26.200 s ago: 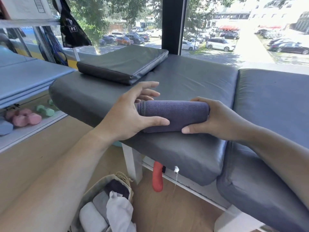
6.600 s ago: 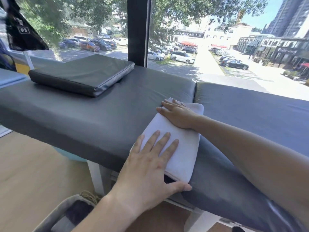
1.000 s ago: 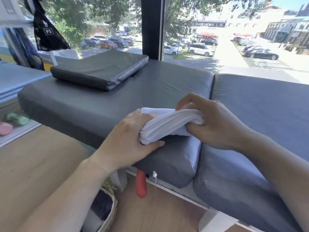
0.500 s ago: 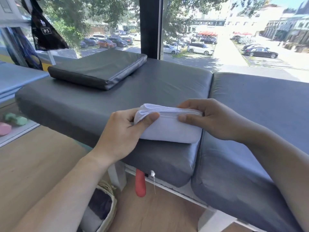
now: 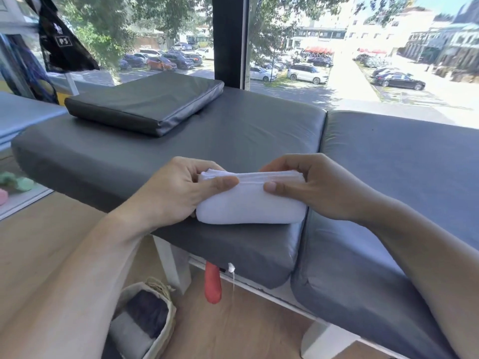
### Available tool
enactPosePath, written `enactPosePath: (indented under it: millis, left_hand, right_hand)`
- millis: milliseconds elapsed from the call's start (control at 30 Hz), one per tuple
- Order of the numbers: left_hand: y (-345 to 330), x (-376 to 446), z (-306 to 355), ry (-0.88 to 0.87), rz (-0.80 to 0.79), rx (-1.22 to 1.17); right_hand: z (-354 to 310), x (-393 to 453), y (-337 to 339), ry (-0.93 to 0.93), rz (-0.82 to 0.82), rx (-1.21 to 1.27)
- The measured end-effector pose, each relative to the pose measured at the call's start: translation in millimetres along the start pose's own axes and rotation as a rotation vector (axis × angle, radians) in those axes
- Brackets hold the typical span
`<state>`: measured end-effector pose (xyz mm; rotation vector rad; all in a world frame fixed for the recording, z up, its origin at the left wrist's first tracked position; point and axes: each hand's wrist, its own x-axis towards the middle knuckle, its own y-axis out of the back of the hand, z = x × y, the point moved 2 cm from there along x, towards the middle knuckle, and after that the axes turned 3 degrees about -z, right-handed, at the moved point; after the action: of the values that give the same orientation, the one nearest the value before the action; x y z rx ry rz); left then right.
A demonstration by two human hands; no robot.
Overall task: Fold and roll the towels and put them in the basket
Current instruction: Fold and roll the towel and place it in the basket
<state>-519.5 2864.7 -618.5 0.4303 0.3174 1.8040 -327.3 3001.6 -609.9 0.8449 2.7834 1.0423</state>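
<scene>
- Nearest, low on the floor below the white towel, a woven basket (image 5: 166, 322) holds a dark rolled towel (image 5: 149, 313) and a grey rolled towel (image 5: 128, 332).
- A red handle (image 5: 213, 285) hangs under the padded edge, below the white towel.
- The white towel (image 5: 250, 206) lies folded thick on the grey padded tabletop (image 5: 233, 130), near its front edge.
- The left hand (image 5: 181, 193) grips the white towel's left end, thumb on top.
- The right hand (image 5: 318, 187) grips the white towel's right end, thumb pressed on the front and fingers curled over the layered upper edge.
- Beyond the white towel and to its left, a dark flat cushion (image 5: 147, 102) rests on the tabletop.
- Farthest behind the white towel, a window shows parked cars (image 5: 305, 72) and trees.
</scene>
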Motion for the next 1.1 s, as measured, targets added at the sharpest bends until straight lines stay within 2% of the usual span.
enactPosePath:
  millis: [167,267,367,433,533,633,733,833,933,1000,1100]
  left_hand:
    - [-4.0,2.8,-4.1,0.081,0.174,-0.046]
    - [-6.1,6.3,-7.5,0.112,0.246,-0.085]
    - [-3.7,12.7,-11.4,0.127,0.344,0.096]
    - [0.3,14.0,-13.0,0.166,0.330,0.219]
    - [2.9,13.7,-15.4,0.189,0.169,0.330]
    - [2.9,8.0,-14.3,0.154,0.075,0.366]
    - [5.3,0.4,-13.4,0.071,0.026,0.168]
    - [6.3,-2.2,-10.5,-0.105,0.101,-0.009]
    - [9.5,-4.8,-2.5,-0.328,0.243,-0.010]
    - [9.5,-6.2,-1.6,-0.343,0.239,0.079]
    - [3.4,-4.9,-8.6,-0.333,0.150,0.208]
  right_hand:
    - [6.8,6.6,2.4,-0.011,-0.002,0.062]
    - [12.4,13.4,0.8,-0.128,0.088,0.177]
    - [15.5,17.5,2.0,-0.224,0.207,0.099]
    - [16.8,16.7,4.6,-0.288,0.167,-0.092]
    - [17.9,13.4,7.2,-0.355,0.006,-0.134]
    - [18.4,9.7,12.0,-0.298,-0.061,-0.070]
    - [14.4,4.5,13.8,-0.161,-0.120,0.025]
    - [5.3,3.3,13.4,0.090,0.013,0.101]
    - [-3.0,3.1,13.0,0.315,0.191,0.041]
    - [-1.8,1.8,10.3,0.321,0.199,-0.063]
    - [8.8,1.4,4.4,0.248,0.106,-0.182]
